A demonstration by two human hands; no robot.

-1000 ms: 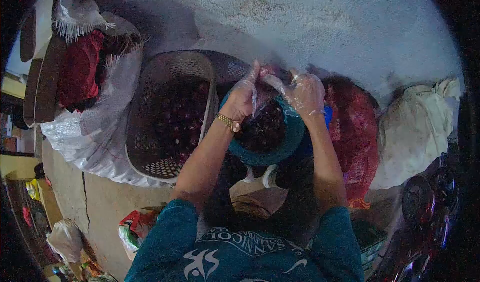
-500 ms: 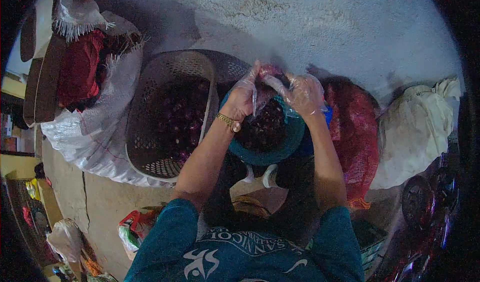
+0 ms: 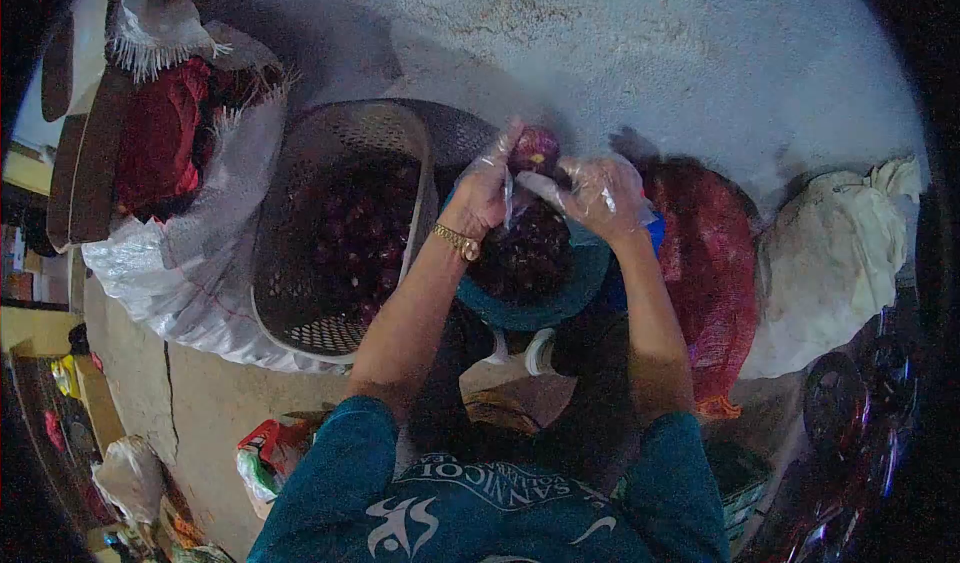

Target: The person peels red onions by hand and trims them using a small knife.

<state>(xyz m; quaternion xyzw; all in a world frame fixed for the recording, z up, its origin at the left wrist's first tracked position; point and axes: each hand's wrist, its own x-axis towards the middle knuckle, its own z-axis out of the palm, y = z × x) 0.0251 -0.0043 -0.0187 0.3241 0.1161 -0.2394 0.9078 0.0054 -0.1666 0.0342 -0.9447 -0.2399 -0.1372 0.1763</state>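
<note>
A purple-red onion with a pale spot on it is held up in the fingers of my left hand, which wears a clear plastic glove. My right hand, also gloved, is beside the onion with fingers curled and thumb stretched toward its underside. Whatever the curled fingers hold, if anything, cannot be made out. Below both hands stands a teal tub, partly filled with dark onions.
To the left is a grey perforated basket with many dark onions. Beyond it is a white woven sack with red mesh inside. On the right stand a red mesh sack and a pale sack. A rough wall rises behind.
The onion has turned and now shows more of its surface above my left hand. My right hand's fingers have drawn back slightly from its top, and the thumb has lowered.
</note>
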